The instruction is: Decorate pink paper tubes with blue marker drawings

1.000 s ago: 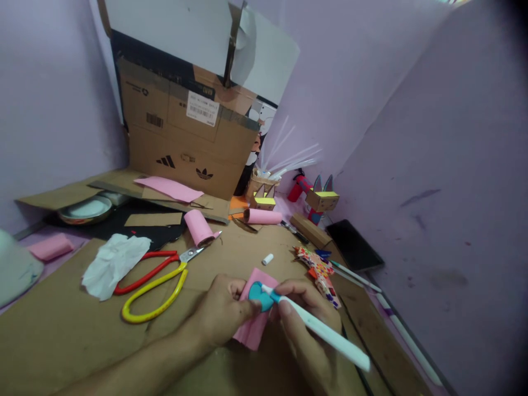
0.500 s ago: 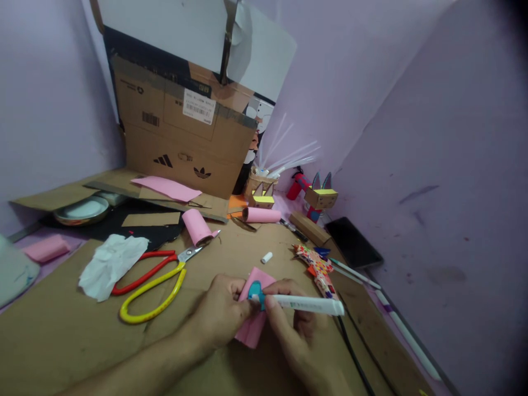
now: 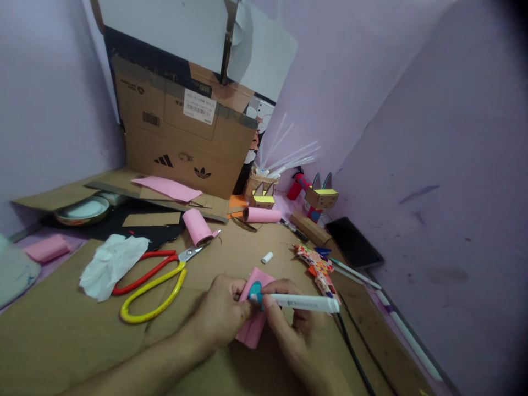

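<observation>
My left hand (image 3: 225, 311) is closed on a pink paper-covered piece (image 3: 252, 331), its thumb and fingers pressed on the left edge. A blue coloured patch (image 3: 256, 289) shows on the upper part of that piece. In my right hand (image 3: 291, 324) is a white marker (image 3: 307, 302), pinched close to its tip, with the barrel pointing right. The tip is at the blue patch, partly hidden by my fingers. A small white marker cap (image 3: 267, 257) lies on the cardboard just beyond my hands.
Scissors with red and yellow handles (image 3: 152, 297) lie at left beside a crumpled tissue (image 3: 113, 267). Pink tubes (image 3: 197, 226) stand and lie farther back. A large cardboard box (image 3: 181, 137) rises behind. A dark tablet (image 3: 355, 242) and a patterned pencil pouch (image 3: 315, 264) are at right.
The marker's back end has shifted slightly left and up as its tip moves over the blue patch. My left hand and the pink piece have barely moved.
</observation>
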Demonstrator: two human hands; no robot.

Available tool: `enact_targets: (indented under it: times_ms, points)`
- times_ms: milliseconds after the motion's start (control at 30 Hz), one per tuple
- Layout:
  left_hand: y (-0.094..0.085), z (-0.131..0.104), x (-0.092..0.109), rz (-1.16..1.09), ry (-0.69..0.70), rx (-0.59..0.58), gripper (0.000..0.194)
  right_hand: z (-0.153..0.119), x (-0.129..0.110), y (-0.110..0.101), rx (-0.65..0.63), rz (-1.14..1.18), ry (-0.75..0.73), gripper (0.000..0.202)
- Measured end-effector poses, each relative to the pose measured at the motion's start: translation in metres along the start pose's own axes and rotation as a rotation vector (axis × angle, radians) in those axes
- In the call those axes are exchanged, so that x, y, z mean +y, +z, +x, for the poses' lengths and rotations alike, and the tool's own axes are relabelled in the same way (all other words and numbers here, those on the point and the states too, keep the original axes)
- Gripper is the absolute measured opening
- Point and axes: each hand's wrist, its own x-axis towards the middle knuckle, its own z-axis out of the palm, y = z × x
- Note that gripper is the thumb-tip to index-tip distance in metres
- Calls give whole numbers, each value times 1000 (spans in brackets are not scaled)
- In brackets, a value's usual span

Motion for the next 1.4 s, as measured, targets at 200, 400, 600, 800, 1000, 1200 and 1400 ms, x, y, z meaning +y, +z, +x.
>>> enact_targets:
  times_ms: [200, 400, 600, 800, 1000, 1200, 1400]
  points:
    - [0, 0, 4, -24, -18, 4, 34, 1, 0, 0, 23, 17, -24, 13]
    - [0, -1, 4, -20, -1, -3, 36, 2, 6, 0, 17, 23, -57, 10]
    - [0, -1, 2, 13, 22, -17, 38, 3, 12, 1, 64, 47, -99, 9]
    - [-1, -1, 3, 40, 9, -2, 39, 2, 16, 2, 123, 50, -59, 9]
    - [-1, -2, 5, 46, 0, -4, 38, -1, 22, 4, 178, 108, 10, 10]
    - [-1, -1, 2, 30, 13, -11, 38, 2, 18, 1, 142, 39, -24, 8]
    - [-1, 0, 5, 16, 3, -5, 40, 3, 13, 1, 153, 28, -98, 8]
